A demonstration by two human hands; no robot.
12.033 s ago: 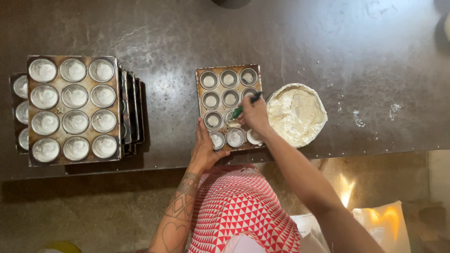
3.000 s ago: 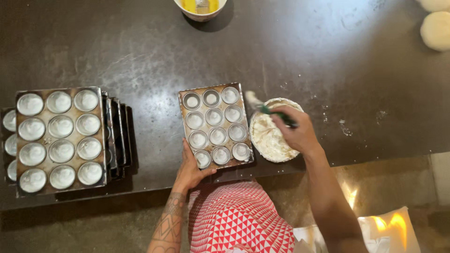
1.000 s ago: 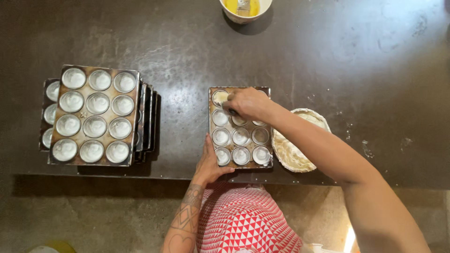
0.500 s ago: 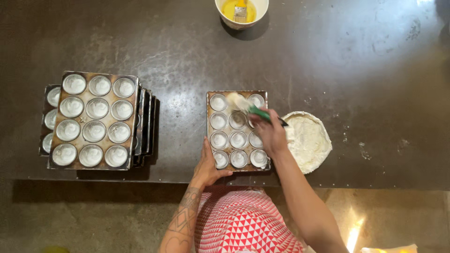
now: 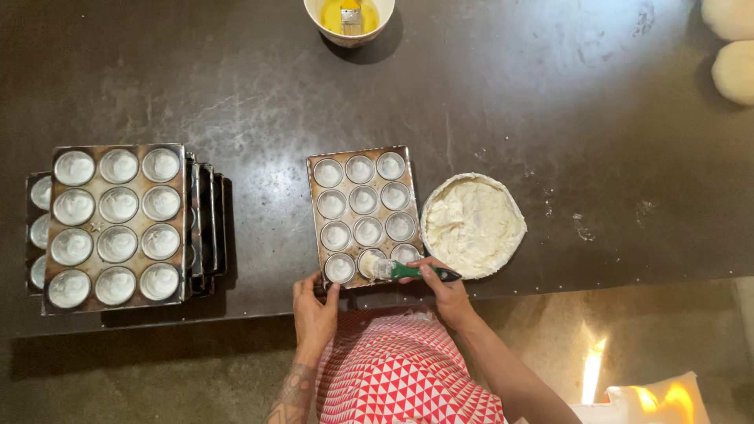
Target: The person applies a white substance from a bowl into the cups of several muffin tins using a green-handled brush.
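Right hand (image 5: 445, 289) clenched around green-handled brush (image 5: 397, 270), bristles in the bottom-middle cup of the muffin tray (image 5: 363, 214). Left hand (image 5: 316, 311) grips that tray's near left corner, fingers curled over the rim. Just right of the tray, touching or nearly so: round bowl of white paste (image 5: 473, 225). Well left of it: stack of coated trays (image 5: 119, 224). Beyond it, at the table's far edge: white bowl of yellow liquid (image 5: 349, 17) holding a second brush.
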